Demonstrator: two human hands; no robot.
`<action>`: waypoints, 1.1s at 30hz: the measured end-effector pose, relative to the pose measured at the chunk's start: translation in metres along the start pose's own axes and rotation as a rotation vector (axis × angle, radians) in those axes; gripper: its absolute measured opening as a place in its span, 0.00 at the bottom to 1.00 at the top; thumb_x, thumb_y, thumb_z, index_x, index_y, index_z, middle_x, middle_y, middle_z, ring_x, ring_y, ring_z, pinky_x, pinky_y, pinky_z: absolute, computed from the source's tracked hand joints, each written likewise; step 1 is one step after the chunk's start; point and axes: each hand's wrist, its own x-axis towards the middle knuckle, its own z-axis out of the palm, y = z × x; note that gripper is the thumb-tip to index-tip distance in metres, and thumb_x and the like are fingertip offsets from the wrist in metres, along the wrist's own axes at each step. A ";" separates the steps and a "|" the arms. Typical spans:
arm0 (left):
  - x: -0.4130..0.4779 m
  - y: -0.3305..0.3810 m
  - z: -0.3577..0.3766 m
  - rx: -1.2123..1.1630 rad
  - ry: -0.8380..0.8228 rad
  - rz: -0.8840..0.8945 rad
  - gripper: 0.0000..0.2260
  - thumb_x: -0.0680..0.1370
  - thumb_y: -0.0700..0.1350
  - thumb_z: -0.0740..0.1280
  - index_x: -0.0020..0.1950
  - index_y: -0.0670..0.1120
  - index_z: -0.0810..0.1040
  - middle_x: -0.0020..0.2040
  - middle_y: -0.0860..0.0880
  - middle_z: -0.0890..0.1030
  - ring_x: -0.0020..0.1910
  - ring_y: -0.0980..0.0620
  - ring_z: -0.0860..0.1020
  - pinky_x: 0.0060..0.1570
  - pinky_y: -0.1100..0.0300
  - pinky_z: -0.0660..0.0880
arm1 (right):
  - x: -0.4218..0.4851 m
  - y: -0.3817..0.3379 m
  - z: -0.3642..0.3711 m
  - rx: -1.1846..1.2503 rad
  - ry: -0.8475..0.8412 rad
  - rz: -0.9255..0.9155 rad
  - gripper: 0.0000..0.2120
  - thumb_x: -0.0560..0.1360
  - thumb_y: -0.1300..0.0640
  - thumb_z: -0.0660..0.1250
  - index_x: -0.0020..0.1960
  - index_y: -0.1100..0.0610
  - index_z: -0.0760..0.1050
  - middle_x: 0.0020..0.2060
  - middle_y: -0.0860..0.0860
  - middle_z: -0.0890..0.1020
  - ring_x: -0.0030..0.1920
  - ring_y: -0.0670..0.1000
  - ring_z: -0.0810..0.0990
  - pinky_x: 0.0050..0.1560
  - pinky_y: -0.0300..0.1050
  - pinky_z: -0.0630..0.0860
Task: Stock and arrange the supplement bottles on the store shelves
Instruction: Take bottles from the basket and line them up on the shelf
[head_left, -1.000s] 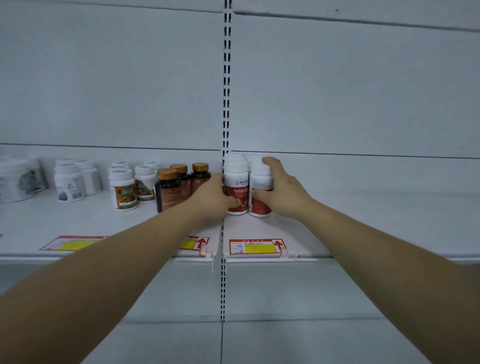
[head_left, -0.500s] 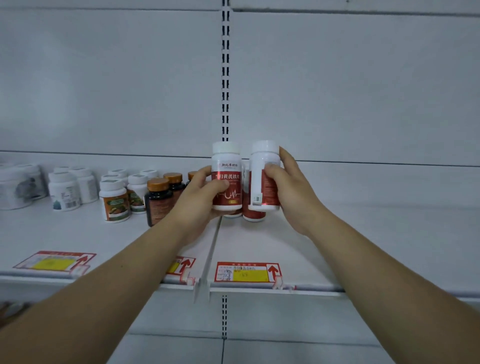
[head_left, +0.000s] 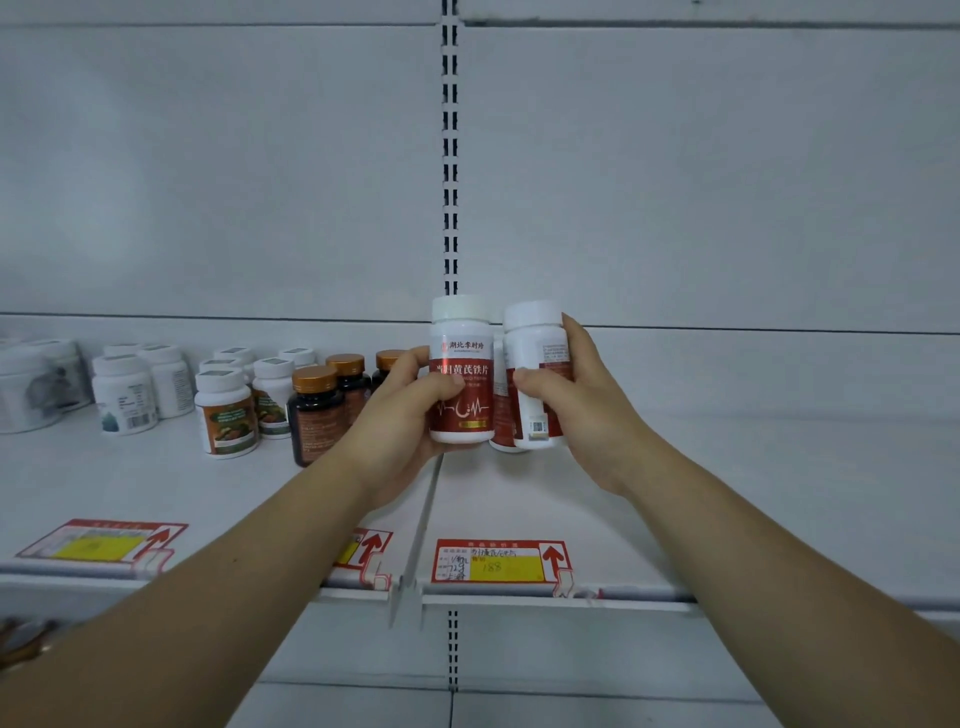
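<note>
red-labelled bottle (head_left: 461, 379) in left hand (head_left: 392, 423), twin bottle (head_left: 535, 345) in right hand (head_left: 584, 410)

White bottles (head_left: 461, 374), red labels; amber-capped dark bottles (head_left: 316, 410).

The left hand (head_left: 400, 415) grips a red-labelled bottle (head_left: 461, 374) upright, label facing forward. The right hand (head_left: 582, 410) grips a second bottle (head_left: 535, 374) just beside it, tilted slightly. A third bottle (head_left: 501, 415) shows behind, between them. Toward the shelf's (head_left: 727, 493) left end stand amber bottles (head_left: 317, 410) and white bottles (head_left: 228, 410) — a price tag (head_left: 498, 561) sits at the front edge.
</note>
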 end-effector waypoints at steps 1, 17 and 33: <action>0.000 0.000 0.000 0.006 0.004 -0.008 0.11 0.78 0.39 0.60 0.60 0.48 0.71 0.54 0.45 0.80 0.50 0.46 0.81 0.44 0.49 0.80 | -0.001 0.000 0.000 -0.022 0.001 -0.017 0.25 0.74 0.61 0.67 0.67 0.44 0.66 0.51 0.49 0.80 0.48 0.49 0.82 0.45 0.48 0.81; -0.003 0.002 0.004 -0.143 0.001 -0.127 0.10 0.78 0.48 0.60 0.56 0.46 0.73 0.53 0.41 0.80 0.52 0.43 0.78 0.56 0.44 0.74 | -0.001 -0.001 -0.003 0.131 -0.002 0.100 0.10 0.78 0.55 0.59 0.57 0.49 0.74 0.44 0.50 0.82 0.42 0.49 0.81 0.45 0.49 0.80; -0.003 0.002 0.002 -0.062 -0.058 0.024 0.25 0.69 0.43 0.67 0.66 0.52 0.67 0.57 0.43 0.79 0.55 0.44 0.79 0.53 0.48 0.78 | -0.003 0.000 -0.002 0.126 0.033 0.025 0.23 0.69 0.58 0.69 0.62 0.46 0.71 0.51 0.53 0.82 0.46 0.54 0.83 0.47 0.55 0.81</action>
